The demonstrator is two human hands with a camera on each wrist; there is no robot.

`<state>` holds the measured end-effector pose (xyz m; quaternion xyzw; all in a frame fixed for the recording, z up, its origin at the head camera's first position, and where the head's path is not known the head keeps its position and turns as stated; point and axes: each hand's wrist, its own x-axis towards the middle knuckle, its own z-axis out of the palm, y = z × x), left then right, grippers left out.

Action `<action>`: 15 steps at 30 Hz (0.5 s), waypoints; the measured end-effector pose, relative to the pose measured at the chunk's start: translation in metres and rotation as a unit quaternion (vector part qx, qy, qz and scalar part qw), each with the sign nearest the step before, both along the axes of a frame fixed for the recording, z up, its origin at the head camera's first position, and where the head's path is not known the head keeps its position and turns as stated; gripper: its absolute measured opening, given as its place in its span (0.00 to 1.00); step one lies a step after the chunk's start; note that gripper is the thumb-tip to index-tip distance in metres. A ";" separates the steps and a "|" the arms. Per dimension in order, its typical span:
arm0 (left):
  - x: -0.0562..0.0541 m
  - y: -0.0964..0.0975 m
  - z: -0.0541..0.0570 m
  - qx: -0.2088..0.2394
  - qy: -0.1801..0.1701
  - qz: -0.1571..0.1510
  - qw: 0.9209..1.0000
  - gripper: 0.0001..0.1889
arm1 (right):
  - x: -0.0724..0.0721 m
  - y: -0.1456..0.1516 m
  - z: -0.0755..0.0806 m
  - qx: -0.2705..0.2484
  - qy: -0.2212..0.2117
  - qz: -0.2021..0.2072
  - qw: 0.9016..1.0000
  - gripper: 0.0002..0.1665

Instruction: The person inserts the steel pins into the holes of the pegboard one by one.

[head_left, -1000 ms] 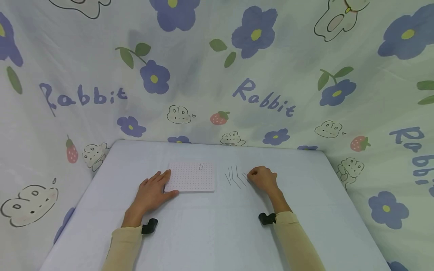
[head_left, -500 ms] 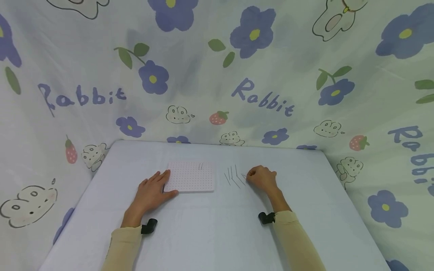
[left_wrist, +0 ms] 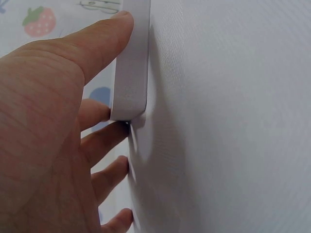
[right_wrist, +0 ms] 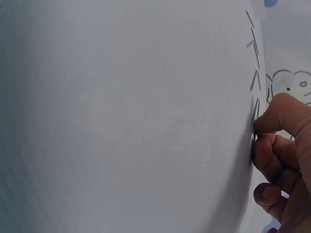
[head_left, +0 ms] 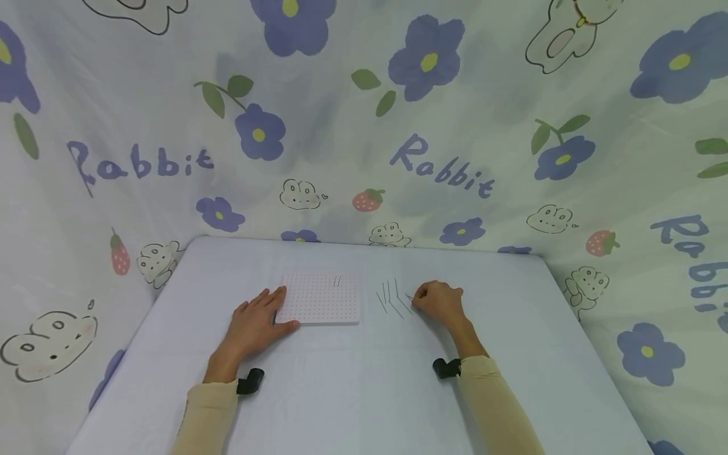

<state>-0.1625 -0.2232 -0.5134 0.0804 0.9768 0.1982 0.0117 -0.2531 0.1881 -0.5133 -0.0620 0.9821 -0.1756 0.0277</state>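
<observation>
A white board with a grid of small holes (head_left: 318, 303) lies left of centre on the table. Two thin dark needles (head_left: 337, 281) stand up near its far right corner. My left hand (head_left: 253, 322) rests at the board's near left corner, fingers extended along the left side. Its thumb (left_wrist: 104, 46) lies against the board's front edge (left_wrist: 132, 73). Several thin metal needles (head_left: 391, 297) are scattered right of the board. At their right end, my right hand (head_left: 440, 302) pinches a thin needle (right_wrist: 252, 150) between thumb and forefinger, low over the tabletop; the fingertips partly hide it.
The table's white cloth (head_left: 364, 392) runs back to a hanging patterned curtain (head_left: 341, 139) with flowers and rabbits. A black wrist camera (head_left: 251, 381) sits on the left wrist, another black camera (head_left: 446, 368) on the right.
My right fingertips have shifted very slightly left among the needles at the right end. The left hand and the board stay in place.
</observation>
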 end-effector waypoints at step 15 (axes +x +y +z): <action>0.000 -0.001 -0.002 0.004 0.000 0.000 1.000 0.48 | -0.001 -0.003 -0.001 -0.035 0.019 -0.001 0.999 0.06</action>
